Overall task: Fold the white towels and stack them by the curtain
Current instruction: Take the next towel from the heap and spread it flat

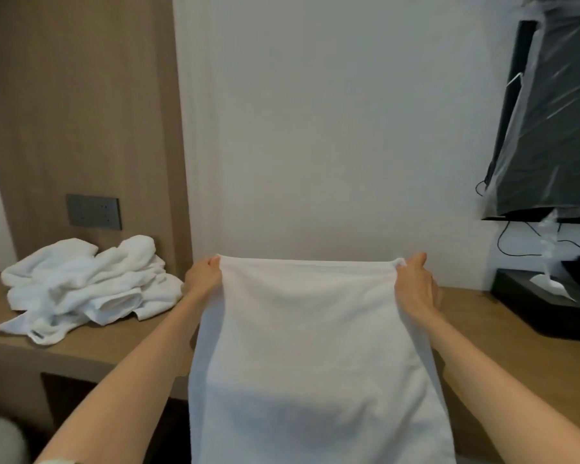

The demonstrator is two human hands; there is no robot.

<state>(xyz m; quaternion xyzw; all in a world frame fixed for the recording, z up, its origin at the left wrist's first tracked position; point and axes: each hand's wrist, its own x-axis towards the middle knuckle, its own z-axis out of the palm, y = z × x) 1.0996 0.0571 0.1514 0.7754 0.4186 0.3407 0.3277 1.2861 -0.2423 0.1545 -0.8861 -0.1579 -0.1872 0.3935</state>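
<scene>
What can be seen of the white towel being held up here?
The held towel is plain white, terry-looking cloth with no visible print. It is spread open, its top edge stretched nearly level between the left hand and the right hand, each pinching an upper corner. The rest hangs in front of the wooden desk and runs past the frame's bottom, so its lower edge is unseen. Whether it touches the desk cannot be told.

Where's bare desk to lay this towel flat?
Bare wood shows on the desk between the right hand and the black box, and in front of the towel pile. The left end is crowded by that pile. The held towel hides the middle.
</scene>
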